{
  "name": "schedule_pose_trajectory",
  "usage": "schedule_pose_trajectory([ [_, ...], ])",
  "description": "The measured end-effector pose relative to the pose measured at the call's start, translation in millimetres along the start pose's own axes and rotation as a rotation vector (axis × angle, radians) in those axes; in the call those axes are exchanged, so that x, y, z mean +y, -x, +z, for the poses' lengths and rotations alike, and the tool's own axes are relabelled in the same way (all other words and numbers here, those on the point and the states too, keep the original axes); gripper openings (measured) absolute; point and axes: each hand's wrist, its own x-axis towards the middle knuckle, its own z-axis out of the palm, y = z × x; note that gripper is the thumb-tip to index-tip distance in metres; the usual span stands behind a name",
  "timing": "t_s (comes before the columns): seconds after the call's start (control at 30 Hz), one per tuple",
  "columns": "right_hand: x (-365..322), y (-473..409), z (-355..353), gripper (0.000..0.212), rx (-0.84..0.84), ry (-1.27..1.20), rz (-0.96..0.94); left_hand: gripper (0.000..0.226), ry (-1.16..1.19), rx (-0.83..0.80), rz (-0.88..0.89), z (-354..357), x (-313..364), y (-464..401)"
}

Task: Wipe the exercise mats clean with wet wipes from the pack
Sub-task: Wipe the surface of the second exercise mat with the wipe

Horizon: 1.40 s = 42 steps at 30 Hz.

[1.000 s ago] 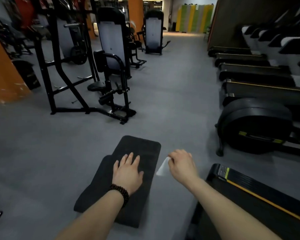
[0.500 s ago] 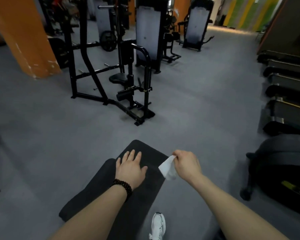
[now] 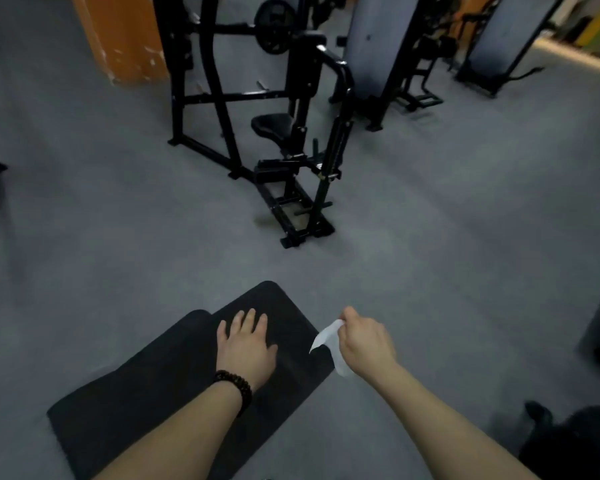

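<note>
Head view. Two dark exercise mats [image 3: 174, 386] lie overlapped on the grey floor [image 3: 118, 258], long axis running from the near left toward the far right. The left hand [image 3: 245, 344], fingers spread, presses flat on the upper mat near its far end; a beaded bracelet [image 3: 234, 384] circles the wrist. The right hand [image 3: 364, 341], fingers closed, pinches a white wet wipe [image 3: 328, 339] hanging at the mats' right edge. A black weight machine [image 3: 278, 133] stands beyond.

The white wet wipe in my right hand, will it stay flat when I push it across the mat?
Probably not: the white wet wipe hangs limp and creased from the right hand, so it looks floppy and light. It will likely bunch unless pressed flat.
</note>
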Motion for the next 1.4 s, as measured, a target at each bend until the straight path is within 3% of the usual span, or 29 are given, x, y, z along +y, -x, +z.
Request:
schedule_pose_trajectory([
  [0.1, 35, -67, 35, 0.016, -0.021, -0.007, -0.034, 0.069, 0.004, -0.028, -0.058, 35, 20, -49],
  [0.2, 66, -135, 95, 0.032, -0.049, -0.004, -0.053, 0.070, 0.002, -0.050, -0.116, 91, 30, -104],
  [0.43, 151, -282, 308, 0.056, -0.115, 0.026, -0.138, 0.080, -0.023, -0.095, -0.170, 290, 28, -256],
  [0.57, 199, -344, 438, 0.056, -0.035, 0.004, -0.185, 0.090, -0.030, -0.108, -0.215, 426, 9, -340],
  [0.67, 225, -380, 531, 0.042, 0.021, 0.041, -0.148, 0.097, -0.022, -0.120, -0.254, 526, -10, -392],
  [0.83, 259, -423, 669, 0.036, 0.105, 0.009, -0.150, 0.103, -0.003, -0.144, -0.346, 646, -47, -455],
  [0.97, 264, -437, 735, 0.007, 0.183, 0.001, -0.308, 0.101, 0.027, -0.116, -0.342, 694, -66, -495],
  [1.03, 270, -438, 767, 0.039, 0.052, 0.024, -0.399, 0.101, 0.045, -0.101, -0.335, 709, -71, -510],
  [1.17, 285, -418, 814, 0.050, -0.289, 0.064, -0.530, 0.100, 0.063, -0.140, -0.379, 740, -79, -519],
  [1.27, 299, -407, 832, 0.059, -0.310, 0.088, -0.488, 0.098, 0.041, -0.160, -0.381, 757, -82, -510],
  [1.4, 293, -416, 843, 0.066, -0.258, 0.151, -0.406, 0.087, 0.013, -0.003, -0.322, 751, -92, -527],
])
